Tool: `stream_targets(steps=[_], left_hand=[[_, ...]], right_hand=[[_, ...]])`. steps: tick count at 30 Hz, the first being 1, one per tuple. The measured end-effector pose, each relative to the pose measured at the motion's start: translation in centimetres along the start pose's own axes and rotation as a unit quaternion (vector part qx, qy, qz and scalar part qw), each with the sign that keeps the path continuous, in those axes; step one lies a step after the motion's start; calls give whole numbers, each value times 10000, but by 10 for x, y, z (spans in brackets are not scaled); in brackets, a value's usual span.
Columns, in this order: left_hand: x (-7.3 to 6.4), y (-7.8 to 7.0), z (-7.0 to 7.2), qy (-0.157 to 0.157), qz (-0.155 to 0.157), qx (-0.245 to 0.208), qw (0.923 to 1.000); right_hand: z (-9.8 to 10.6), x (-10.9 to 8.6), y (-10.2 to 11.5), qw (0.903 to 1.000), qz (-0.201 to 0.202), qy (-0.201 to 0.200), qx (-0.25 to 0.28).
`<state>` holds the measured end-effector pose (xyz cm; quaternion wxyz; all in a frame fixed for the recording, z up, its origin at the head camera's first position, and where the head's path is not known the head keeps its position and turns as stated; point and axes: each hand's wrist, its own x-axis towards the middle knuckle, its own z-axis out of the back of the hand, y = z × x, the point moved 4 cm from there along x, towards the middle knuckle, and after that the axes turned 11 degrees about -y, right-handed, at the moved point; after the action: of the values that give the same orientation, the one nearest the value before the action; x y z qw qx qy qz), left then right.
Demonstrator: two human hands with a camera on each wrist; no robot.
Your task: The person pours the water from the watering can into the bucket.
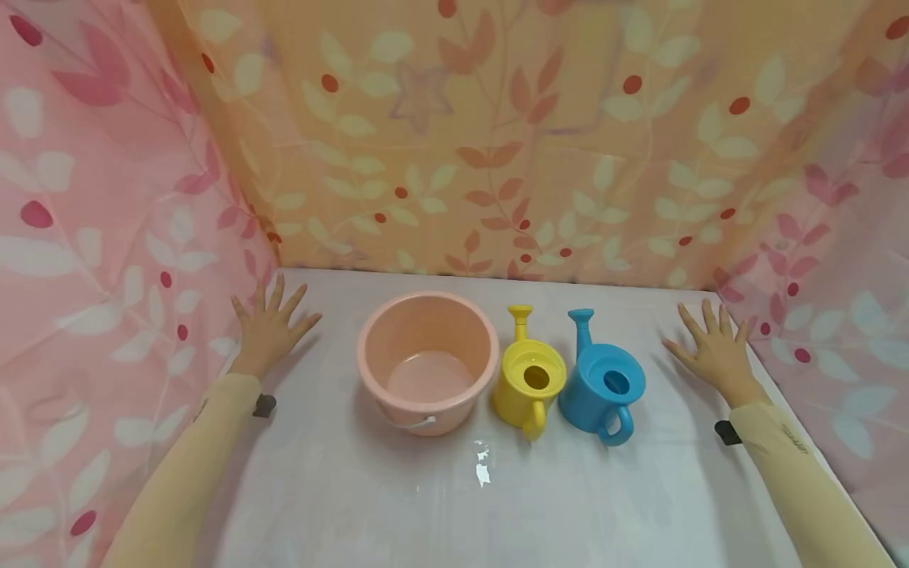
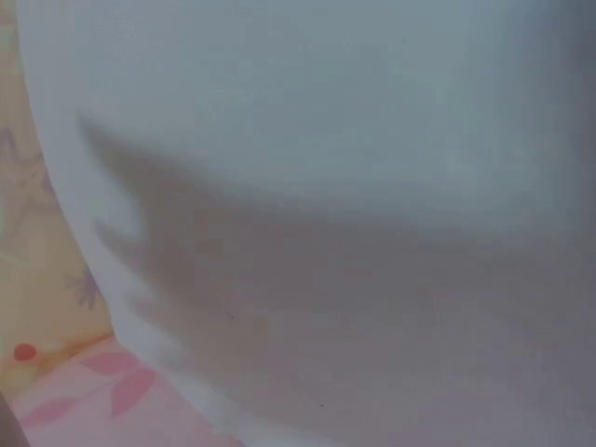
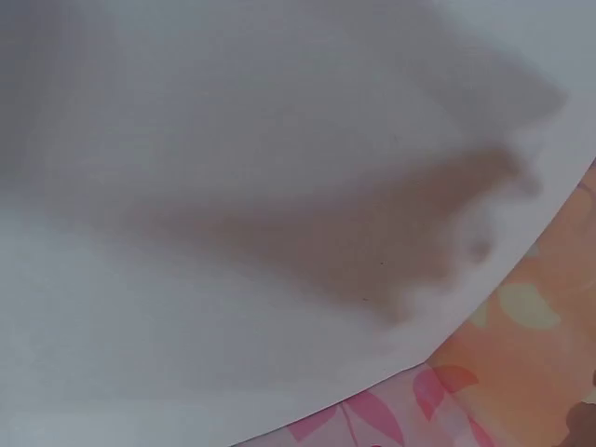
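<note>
My left hand (image 1: pixel 270 331), fingers spread and straight, is over the left side of the white table with nothing in it. Across on the right side, my right hand (image 1: pixel 720 355) also has its fingers spread and holds nothing. Between them stands a pink bucket (image 1: pixel 426 422), nearest the left hand, its thin handle lowered at the front. Just right of the bucket is a yellow watering can (image 1: pixel 513 394), spout to the back and handle to the front. A blue watering can (image 1: pixel 589 394) stands beside it, nearest the right hand. The wrist views show mainly hand shadows on the tabletop.
The white table (image 1: pixel 369 505) ends at an orange leaf-patterned curtain (image 1: pixel 440 158) at the back. Pink patterned curtains hang along the left (image 1: pixel 128 237) and right sides. Small black devices sit at both sleeve cuffs. Light glints on the table in front of the yellow can.
</note>
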<state>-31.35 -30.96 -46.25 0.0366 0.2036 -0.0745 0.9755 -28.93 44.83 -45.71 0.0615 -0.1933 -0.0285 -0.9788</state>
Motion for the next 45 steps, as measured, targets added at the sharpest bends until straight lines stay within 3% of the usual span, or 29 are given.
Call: stream_targets(steps=[10, 21, 25, 31, 37, 45], left_hand=[[-5, 3, 9, 201, 47, -170, 9996], [-14, 2, 26, 159, 116, -540, 9983], [-19, -6, 36, 16, 191, -790, 9967], [-25, -21, 52, -278, 211, -1135, 9929], [-34, -35, 67, -641, 238, -1564, 9853], [-45, -53, 81, -1335, 256, -2420, 9607]], right_hand=[[9, -22, 5, 9977, -142, 39, 663], [39, -40, 24, 9873, -549, -515, 1402], [53, -47, 38, 9821, -770, -705, 1567], [72, -56, 63, 9726, -778, -1398, 1685], [89, -61, 84, 9618, -710, -1922, 1816], [110, -67, 112, 9348, -587, -2641, 2300]])
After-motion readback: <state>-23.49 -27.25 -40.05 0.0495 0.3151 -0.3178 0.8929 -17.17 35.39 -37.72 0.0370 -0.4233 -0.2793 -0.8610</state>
